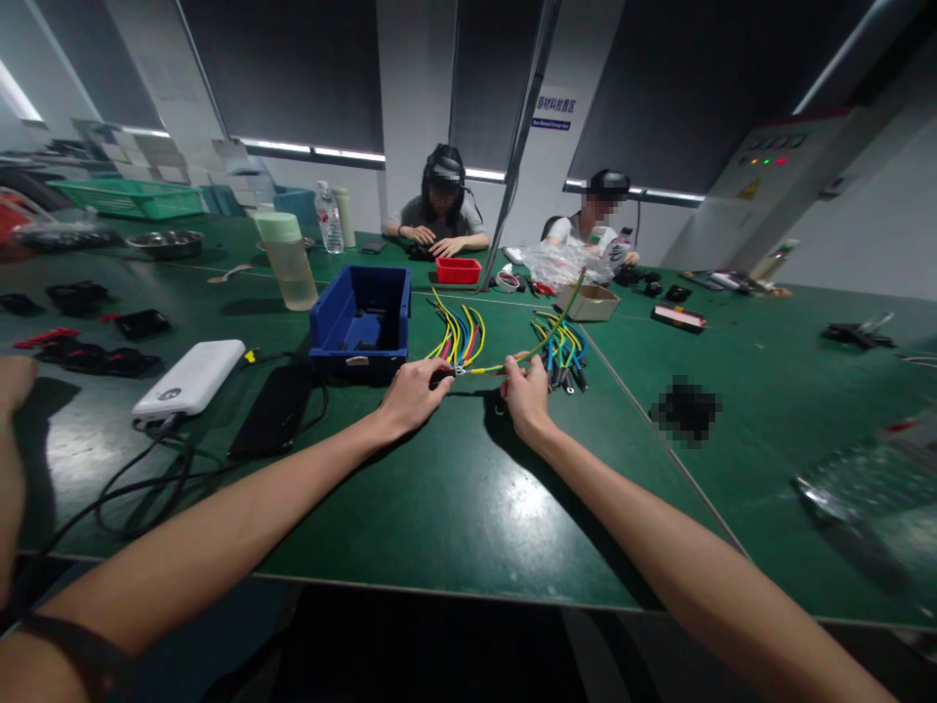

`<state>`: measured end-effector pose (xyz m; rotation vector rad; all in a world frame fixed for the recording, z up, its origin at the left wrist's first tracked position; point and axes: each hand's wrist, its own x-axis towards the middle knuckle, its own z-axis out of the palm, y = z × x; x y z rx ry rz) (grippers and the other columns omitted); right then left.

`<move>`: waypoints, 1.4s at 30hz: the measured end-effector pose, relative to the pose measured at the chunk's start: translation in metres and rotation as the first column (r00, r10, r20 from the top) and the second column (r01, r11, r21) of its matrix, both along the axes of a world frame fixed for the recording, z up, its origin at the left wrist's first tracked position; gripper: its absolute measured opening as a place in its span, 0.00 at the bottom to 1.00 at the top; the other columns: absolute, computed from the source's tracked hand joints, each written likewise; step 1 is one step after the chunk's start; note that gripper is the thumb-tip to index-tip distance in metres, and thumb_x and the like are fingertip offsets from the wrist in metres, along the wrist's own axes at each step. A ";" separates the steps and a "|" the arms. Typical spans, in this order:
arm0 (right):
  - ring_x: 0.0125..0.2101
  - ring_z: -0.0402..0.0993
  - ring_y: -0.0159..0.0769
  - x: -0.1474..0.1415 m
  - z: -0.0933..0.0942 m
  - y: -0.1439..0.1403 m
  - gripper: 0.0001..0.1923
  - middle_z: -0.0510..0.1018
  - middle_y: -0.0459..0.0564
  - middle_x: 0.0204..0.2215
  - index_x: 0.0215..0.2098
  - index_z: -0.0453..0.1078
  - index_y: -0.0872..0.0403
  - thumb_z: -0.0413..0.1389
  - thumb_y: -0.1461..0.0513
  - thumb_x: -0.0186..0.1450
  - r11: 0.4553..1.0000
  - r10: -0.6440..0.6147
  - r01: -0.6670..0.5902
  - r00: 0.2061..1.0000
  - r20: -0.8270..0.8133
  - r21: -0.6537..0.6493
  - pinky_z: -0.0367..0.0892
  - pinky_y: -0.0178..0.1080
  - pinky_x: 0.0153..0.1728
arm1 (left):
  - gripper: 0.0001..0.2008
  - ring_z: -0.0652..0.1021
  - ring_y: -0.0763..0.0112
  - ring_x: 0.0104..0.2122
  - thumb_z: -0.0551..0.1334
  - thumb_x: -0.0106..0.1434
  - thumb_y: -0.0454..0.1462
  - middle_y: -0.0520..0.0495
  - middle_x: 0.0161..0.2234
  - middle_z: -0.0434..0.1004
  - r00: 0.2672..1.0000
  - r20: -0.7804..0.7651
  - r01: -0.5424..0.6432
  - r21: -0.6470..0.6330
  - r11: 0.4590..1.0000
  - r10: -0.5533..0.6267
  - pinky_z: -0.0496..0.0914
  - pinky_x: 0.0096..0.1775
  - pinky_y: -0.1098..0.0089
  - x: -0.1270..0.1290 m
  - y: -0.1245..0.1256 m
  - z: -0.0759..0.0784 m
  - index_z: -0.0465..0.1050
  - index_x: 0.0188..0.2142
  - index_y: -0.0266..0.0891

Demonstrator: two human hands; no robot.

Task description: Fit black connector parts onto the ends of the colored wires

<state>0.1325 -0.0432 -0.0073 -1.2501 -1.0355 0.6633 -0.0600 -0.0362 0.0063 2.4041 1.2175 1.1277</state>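
— Where are your hands right now?

— Your left hand (411,391) rests on the green table (454,498), fingers closed on the terminal end of a yellow-green wire (546,340), just at the foot of the fanned bundle of coloured wires (458,337). Your right hand (525,391) pinches the same wire a little further along; it rises past a second bundle (560,350) of blue and green wires.

— And around you?

— A blue bin (362,322) sits just left of the bundles, a white power bank (191,378) and a black phone (274,410) further left. Two people sit across the table, with a red tray (458,269) before them.
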 end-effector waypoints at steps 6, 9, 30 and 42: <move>0.12 0.60 0.30 0.000 -0.001 0.001 0.13 0.71 0.42 0.20 0.36 0.58 0.50 0.52 0.52 0.60 1.000 -0.003 0.003 1.000 0.009 -0.010 0.53 0.33 0.12 | 0.09 0.78 0.63 0.41 0.58 0.62 0.37 0.46 0.41 0.79 1.000 -0.001 0.000 0.001 1.000 0.000 0.70 0.46 0.65 0.000 0.000 0.000 0.74 0.40 0.40; 0.12 0.60 0.30 0.000 0.000 0.000 0.12 0.72 0.43 0.20 0.36 0.57 0.50 0.52 0.52 0.60 1.000 0.000 0.001 1.000 0.019 -0.013 0.53 0.33 0.13 | 0.09 0.78 0.63 0.41 0.58 0.62 0.37 0.46 0.40 0.79 1.000 -0.001 -0.002 0.017 1.000 0.002 0.70 0.46 0.65 0.000 0.000 -0.001 0.74 0.40 0.39; 0.12 0.59 0.29 0.000 0.001 0.000 0.13 0.69 0.41 0.18 0.34 0.57 0.49 0.53 0.51 0.60 0.999 0.029 -0.029 1.000 0.005 0.013 0.54 0.33 0.12 | 0.09 0.78 0.63 0.40 0.58 0.61 0.36 0.47 0.39 0.79 1.000 -0.005 -0.009 0.002 1.000 0.009 0.70 0.46 0.64 0.001 0.000 0.000 0.74 0.40 0.39; 0.12 0.59 0.29 -0.002 0.003 -0.004 0.14 0.69 0.41 0.17 0.34 0.57 0.50 0.53 0.51 0.60 0.999 0.041 -0.041 0.999 0.011 0.008 0.53 0.32 0.12 | 0.09 0.78 0.64 0.40 0.58 0.61 0.36 0.47 0.39 0.79 1.000 -0.007 0.000 0.006 1.000 0.000 0.70 0.46 0.65 0.001 0.000 0.000 0.75 0.39 0.40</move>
